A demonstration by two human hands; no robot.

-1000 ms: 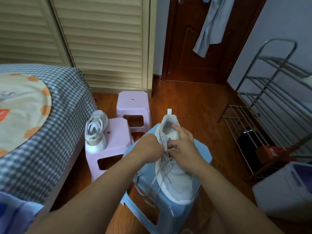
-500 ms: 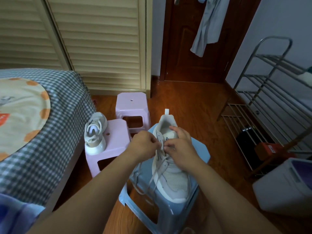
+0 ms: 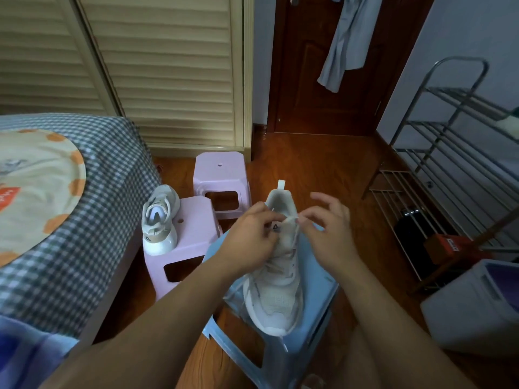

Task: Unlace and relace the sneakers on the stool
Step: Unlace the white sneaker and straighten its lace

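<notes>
A white sneaker point(image 3: 276, 293) lies on the blue stool point(image 3: 323, 287) with its toe toward me. My left hand point(image 3: 248, 238) grips the tongue and upper lace area on the shoe's left side. My right hand point(image 3: 327, 234) pinches the white lace point(image 3: 292, 219) at the top eyelet on the right side, its other fingers spread. Loose lace hangs over the stool's left edge. The second white sneaker point(image 3: 159, 219) stands on the near pink stool point(image 3: 188, 245), untouched.
A second pink stool point(image 3: 220, 175) stands behind the first. A bed with a checked cover point(image 3: 84, 220) fills the left. A metal shoe rack point(image 3: 449, 178) and a grey bin point(image 3: 477, 310) stand at right. Wooden floor lies beyond, up to the door.
My right hand has moved off the tongue to the shoe's right side, drawing the lace outward with fingers spread. My left hand has stayed on the tongue.
</notes>
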